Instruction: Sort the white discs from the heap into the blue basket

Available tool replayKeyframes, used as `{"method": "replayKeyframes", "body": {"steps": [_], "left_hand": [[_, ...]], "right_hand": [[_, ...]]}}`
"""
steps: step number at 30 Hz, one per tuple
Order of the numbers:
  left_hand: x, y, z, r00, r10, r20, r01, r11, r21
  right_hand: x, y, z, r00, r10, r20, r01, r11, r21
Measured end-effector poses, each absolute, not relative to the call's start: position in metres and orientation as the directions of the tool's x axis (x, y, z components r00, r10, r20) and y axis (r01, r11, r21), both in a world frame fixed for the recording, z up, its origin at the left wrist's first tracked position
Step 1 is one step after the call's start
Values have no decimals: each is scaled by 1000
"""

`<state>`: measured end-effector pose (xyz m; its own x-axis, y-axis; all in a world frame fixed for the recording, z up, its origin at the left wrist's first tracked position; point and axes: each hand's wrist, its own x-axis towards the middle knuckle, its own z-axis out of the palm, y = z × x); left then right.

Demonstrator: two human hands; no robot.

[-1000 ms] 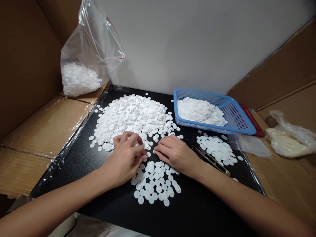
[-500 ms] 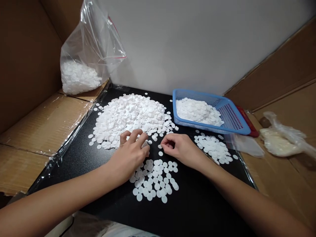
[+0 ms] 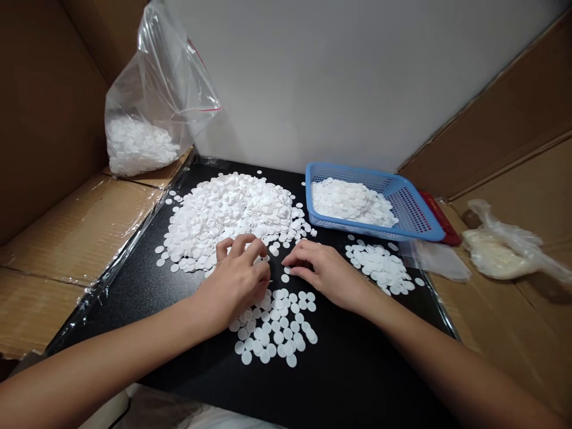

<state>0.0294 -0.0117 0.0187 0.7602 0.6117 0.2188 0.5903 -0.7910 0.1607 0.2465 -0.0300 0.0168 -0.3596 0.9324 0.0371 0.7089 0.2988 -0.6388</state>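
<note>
My left hand (image 3: 239,274) is bent over the front edge of a large heap of white round discs (image 3: 232,205), fingers curled downward. Its fingertips are hidden, and a bit of white shows between the fingers. My right hand (image 3: 322,271) is beside it, thumb and forefinger a little apart around a single white disc (image 3: 286,270) on the black table. Another loose disc (image 3: 285,278) lies just in front. Nearer to me is a loose spread of discs (image 3: 277,333), some overlapping. A smaller pile of discs (image 3: 384,268) lies to the right of my right hand.
A blue plastic basket (image 3: 420,232) partly filled with discs stands at the back right, with a red object (image 3: 440,217) behind it. A clear bag of discs (image 3: 140,143) sits back left on cardboard (image 3: 80,220). Another plastic bag (image 3: 500,256) lies at right.
My right hand's fingers have uncurled and stretched toward the loose disc. My left hand has barely moved. The whole view has shifted slightly.
</note>
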Motion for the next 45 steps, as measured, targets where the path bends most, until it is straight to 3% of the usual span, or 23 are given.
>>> {"method": "replayKeyframes", "body": {"steps": [3,9,14,19,29,34,37,41,45], "left_hand": [[27,-11,15,718,678,157,624,-727,287],[6,-14,18,662,727,183,671,-683,287],[-31,-16,21,556,799,229,731,-601,322],[-46,-22,22,553,801,228,740,-598,309],[-17,-16,15,706,670,230,654,-741,151],[-14,-4,13,762,567,313,573,-815,83],[-17,0,14,846,417,332,457,-888,-51],[-17,1,15,918,279,284,341,-919,-199],[-13,1,16,909,328,259,380,-906,-188]], "right_hand": [[239,-32,17,-388,922,7,666,285,-689],[236,-34,18,-408,913,-16,680,292,-673],[231,-30,16,-420,902,94,671,379,-637],[211,-27,10,-427,898,101,707,402,-582],[206,-27,-3,-518,818,248,762,574,-301],[215,-30,-2,-472,844,255,720,536,-441],[214,-31,-3,-441,854,276,704,520,-484],[207,-26,-8,-480,813,328,701,581,-414],[206,-22,-6,-567,758,323,698,650,-299]]}}
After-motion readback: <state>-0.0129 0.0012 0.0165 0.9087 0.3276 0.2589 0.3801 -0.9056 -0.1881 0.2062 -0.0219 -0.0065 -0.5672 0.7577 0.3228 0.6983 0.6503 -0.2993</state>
